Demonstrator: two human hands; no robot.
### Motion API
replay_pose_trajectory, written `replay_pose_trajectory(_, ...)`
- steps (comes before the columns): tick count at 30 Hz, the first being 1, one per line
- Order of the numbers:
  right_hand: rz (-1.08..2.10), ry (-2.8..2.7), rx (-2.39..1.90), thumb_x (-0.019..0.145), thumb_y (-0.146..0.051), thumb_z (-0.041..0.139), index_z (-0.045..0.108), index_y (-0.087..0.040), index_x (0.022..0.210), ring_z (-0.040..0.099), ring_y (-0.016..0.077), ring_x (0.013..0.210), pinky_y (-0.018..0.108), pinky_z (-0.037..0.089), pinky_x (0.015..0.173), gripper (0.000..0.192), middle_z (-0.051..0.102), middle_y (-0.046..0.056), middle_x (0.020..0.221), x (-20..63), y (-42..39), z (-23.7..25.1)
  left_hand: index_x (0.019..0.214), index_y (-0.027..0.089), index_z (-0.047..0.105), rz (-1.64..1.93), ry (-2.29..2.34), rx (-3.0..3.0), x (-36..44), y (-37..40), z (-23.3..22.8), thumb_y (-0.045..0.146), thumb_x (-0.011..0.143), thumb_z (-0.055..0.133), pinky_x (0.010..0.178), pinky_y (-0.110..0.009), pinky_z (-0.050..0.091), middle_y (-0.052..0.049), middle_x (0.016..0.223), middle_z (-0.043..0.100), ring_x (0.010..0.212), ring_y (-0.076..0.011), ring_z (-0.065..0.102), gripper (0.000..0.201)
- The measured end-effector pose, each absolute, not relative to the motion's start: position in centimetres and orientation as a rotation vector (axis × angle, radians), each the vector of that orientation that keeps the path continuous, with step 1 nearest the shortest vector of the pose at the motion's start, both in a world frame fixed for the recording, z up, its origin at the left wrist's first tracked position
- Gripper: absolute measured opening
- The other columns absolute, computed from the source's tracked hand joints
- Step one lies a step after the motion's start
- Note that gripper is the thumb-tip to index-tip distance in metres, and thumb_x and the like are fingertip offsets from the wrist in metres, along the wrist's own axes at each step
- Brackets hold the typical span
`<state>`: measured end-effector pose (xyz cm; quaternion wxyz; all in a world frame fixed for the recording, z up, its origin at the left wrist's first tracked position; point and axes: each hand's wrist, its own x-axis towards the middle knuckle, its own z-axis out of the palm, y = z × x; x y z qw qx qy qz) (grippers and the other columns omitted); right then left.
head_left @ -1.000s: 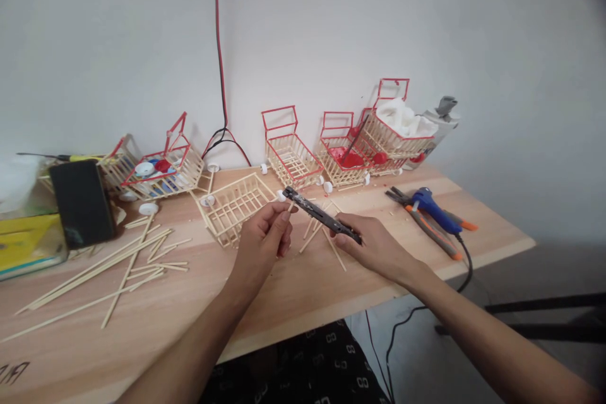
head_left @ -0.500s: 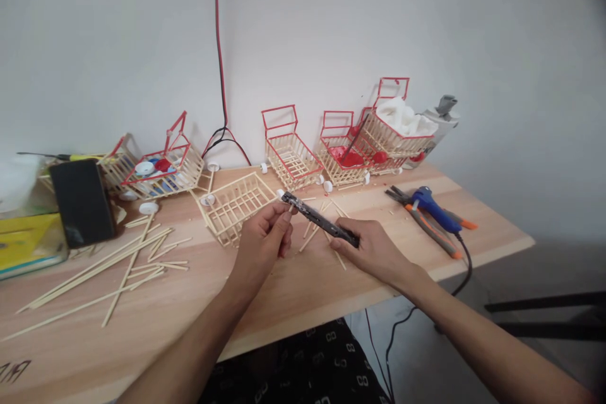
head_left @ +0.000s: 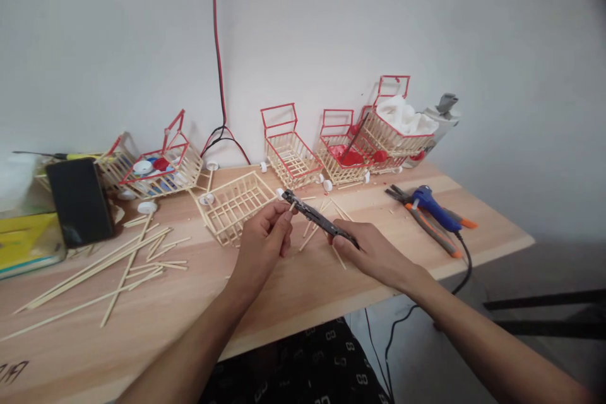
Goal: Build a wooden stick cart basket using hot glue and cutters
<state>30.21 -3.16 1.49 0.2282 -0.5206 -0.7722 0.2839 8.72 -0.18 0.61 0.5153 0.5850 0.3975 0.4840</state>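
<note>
My right hand (head_left: 357, 243) is wrapped round a dark, narrow hand tool (head_left: 317, 218) whose exact kind I cannot make out. The tool slants up and left toward my left hand (head_left: 269, 230). Thumb and fingers of that hand pinch a short wooden stick (head_left: 292, 207), whose end meets the tool's tip; most of the stick is hidden. Just behind my left hand lies a pale basket of wooden sticks (head_left: 237, 208). A white wheel (head_left: 279, 192) shows beside the tool's tip. Several cut sticks (head_left: 310, 237) lie beneath the tool.
Small stick carts with red handles, such as one cart (head_left: 291, 158), line the wall. Pliers (head_left: 428, 230) and a blue glue gun (head_left: 435, 211) lie at right, its cord over the edge. Loose sticks (head_left: 99, 268) and a phone (head_left: 80, 202) are at left.
The tool's end has shifted very slightly at the stick, and my right thumb has moved a little along the tool. Both hands keep their holds; the view has shifted slightly.
</note>
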Motion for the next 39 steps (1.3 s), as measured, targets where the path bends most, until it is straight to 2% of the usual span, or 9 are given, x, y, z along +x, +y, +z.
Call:
replay_pose_trajectory(11,0.645,-2.125,-1.525,0.094,-0.064,0.041,0.047,-0.020,0.073,0.048,0.0160,0.063,0.029,0.030,0.059,0.049,0.053,0.000,0.067,30.05,-3.29,1.67,0.097,0.019,0.069,1.197,1.160,1.584,8.76,-0.69,0.67,0.037,0.094,0.055,0.045,-0.020,0.032,0.008,0.051,0.045,0.043,-0.0082,0.040,0.024)
replay_pose_trajectory(18,0.666,-2.118,-1.526,0.095,-0.065,0.040,0.047,-0.021,0.075,0.049,0.0164,0.064,0.029,0.031,0.060,0.049,0.053,0.000,0.069,29.97,-3.44,1.53,0.098,0.020,0.072,1.254,1.263,1.744,9.09,-1.08,0.76,0.031,0.094,0.053,0.051,-0.021,0.036,0.003,0.066,0.061,0.054,-0.0105,0.050,0.022)
replay_pose_trajectory(23,0.752,-2.098,-1.482,0.097,-0.065,0.034,0.046,-0.021,0.074,0.048,0.0156,0.064,0.029,0.032,0.059,0.051,0.053,0.000,0.069,29.78,-3.57,1.49,0.096,0.019,0.071,1.266,1.264,1.758,9.13,-0.99,0.66,0.030,0.094,0.053,0.054,-0.022,0.038,0.002,0.068,0.065,0.059,-0.0118,0.055,0.020)
replay_pose_trajectory(31,0.594,-2.101,-1.557,0.093,-0.064,0.045,0.046,-0.021,0.073,0.050,0.0160,0.063,0.029,0.031,0.059,0.048,0.054,0.000,0.067,29.73,-3.65,1.31,0.091,0.019,0.069,1.330,1.302,1.850,9.23,-0.95,0.40,0.024,0.094,0.053,0.065,-0.024,0.041,0.001,0.076,0.069,0.066,-0.0122,0.059,0.017)
replay_pose_trajectory(39,0.577,-2.014,-1.579,0.091,-0.059,0.052,0.044,-0.021,0.066,0.045,0.0135,0.057,0.027,0.029,0.056,0.046,0.049,-0.002,0.059,29.32,-3.92,0.99,0.091,0.019,0.069,1.301,1.318,1.901,9.12,-0.98,0.41,0.023,0.093,0.054,0.064,-0.023,0.041,0.002,0.074,0.069,0.064,-0.0120,0.059,0.016)
